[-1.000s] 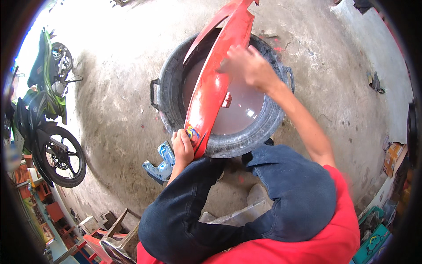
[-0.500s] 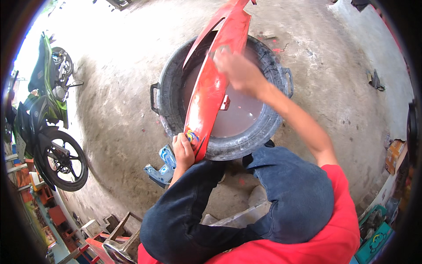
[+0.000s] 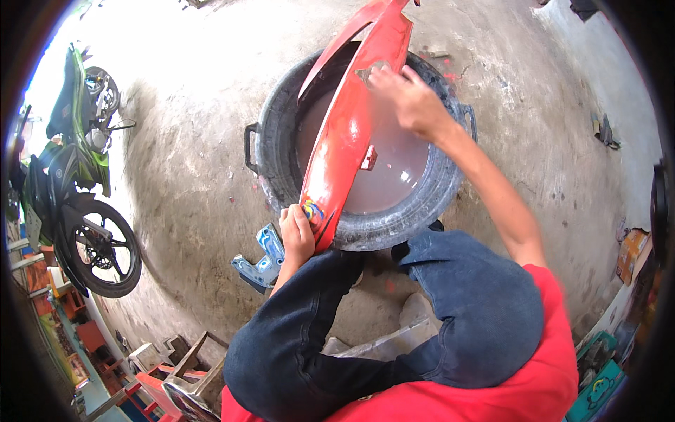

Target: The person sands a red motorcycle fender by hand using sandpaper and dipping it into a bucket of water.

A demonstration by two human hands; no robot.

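A long glossy red motorcycle body panel (image 3: 336, 151) slants across a black round tub (image 3: 365, 241), its near end close to my left knee. My left hand (image 3: 297, 232) grips that near end beside a blue and yellow sticker (image 3: 313, 209). Over the panel's upper half is my right hand (image 3: 418, 109), partly blurred, with its fingers stretched and apart. Its fingertips are by a small grey-brown patch (image 3: 365, 73) on the red surface; whether this is a loose abrasive piece or a bare spot I cannot tell. Cloudy pinkish-grey water (image 3: 401, 172) lies in the tub.
A blue and white patterned plastic part (image 3: 264, 261) lies on the concrete floor left of my knee. A green and black motorcycle (image 3: 88, 211) stands at the left. Wooden frames (image 3: 190, 362) are at lower left, and a teal box (image 3: 598, 390) at lower right.
My right hand has shifted right and slightly down, its fingers now more spread. The panel and tub appear slightly farther right and up in the view. My left hand keeps its grip.
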